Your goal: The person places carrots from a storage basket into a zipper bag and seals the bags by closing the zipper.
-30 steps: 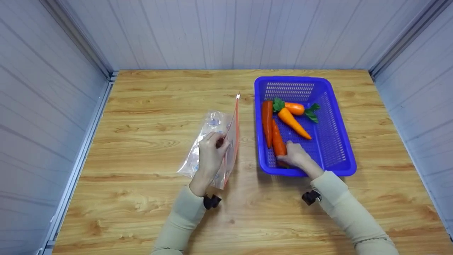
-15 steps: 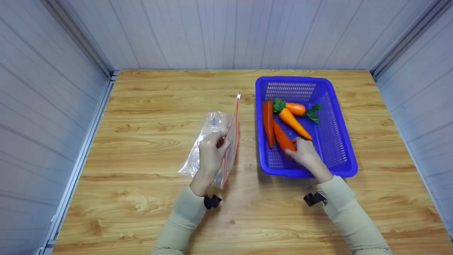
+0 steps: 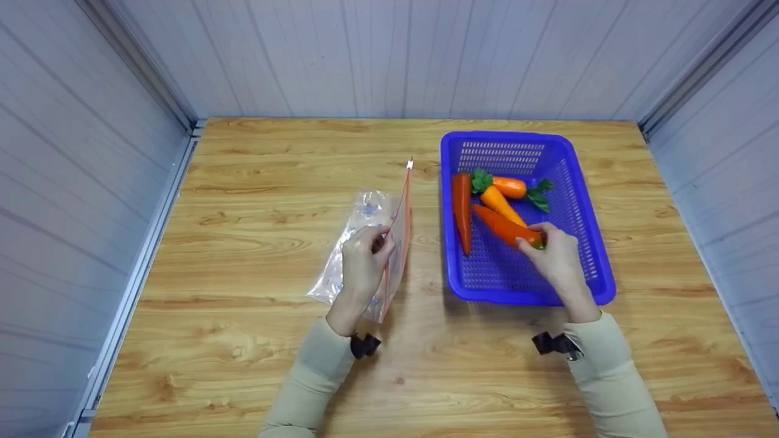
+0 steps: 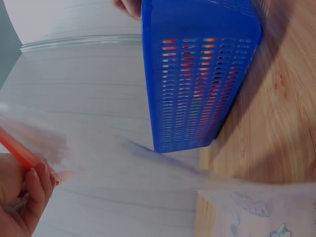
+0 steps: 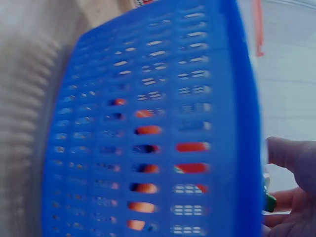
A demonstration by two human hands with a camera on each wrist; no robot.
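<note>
My left hand (image 3: pixel 363 258) pinches the orange-red zip edge of a clear printed zip bag (image 3: pixel 365 210), which stands partly open on its side. The left wrist view shows thumb and fingers (image 4: pixel 35 192) closed at that strip. Inside the blue basket my right hand (image 3: pixel 561 260) holds a red chili pepper (image 3: pixel 504 229) by its green stem end, its tip pointing to the far left. In the right wrist view the basket wall hides most of this pepper; the green stem (image 5: pixel 270 203) shows by the fingers.
Along the left wall of the blue basket (image 3: pixel 449 255) lies a darker red chili pepper (image 3: pixel 462 213). Two orange carrots, one slanting (image 3: pixel 498 199) and one lying crosswise (image 3: pixel 509 187), rest farther back. Pale panel walls (image 3: pixel 389 61) enclose the wooden table (image 3: pixel 261 243).
My right hand has moved right within the basket, drawing the red chili pepper along and swinging its stem end right, over a carrot's tip. The left hand stays at the bag.
</note>
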